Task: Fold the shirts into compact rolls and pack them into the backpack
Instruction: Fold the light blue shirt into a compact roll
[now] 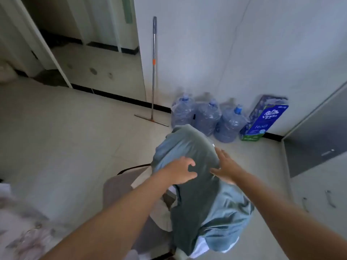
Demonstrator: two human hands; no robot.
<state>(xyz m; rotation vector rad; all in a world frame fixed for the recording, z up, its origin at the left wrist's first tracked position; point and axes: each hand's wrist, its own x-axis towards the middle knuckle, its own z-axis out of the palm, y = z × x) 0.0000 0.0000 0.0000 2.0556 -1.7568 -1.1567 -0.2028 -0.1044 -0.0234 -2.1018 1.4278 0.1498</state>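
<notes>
A pale tiled floor fills the left and middle of the frame, with a white wall across the upper right. In the lower centre a heap of clothing lies on a grey-brown padded seat. On top is a dark grey-green shirt, running from the middle of the frame down to the lower edge, and a lighter blue-green cloth bulges out from under it on the right.

Both bare forearms reach in from the bottom edge and converge on the upper part of the shirt. The left forearm rises from the lower left and the right forearm from the lower right.

The left hand sits knuckles-up on the shirt with its fingers curled like a claw. Thumb and forefinger are apart with dark cloth showing between them; whether they have pinched a fold cannot be told through the blur.

The right hand is just beside it, fingers straight and spread, lying flat against the shirt's right edge.

A grey cabinet stands at the right edge. Three water jugs and a blue tissue pack stand against the wall at centre right. A long-handled squeegee leans on the wall at upper centre.
</notes>
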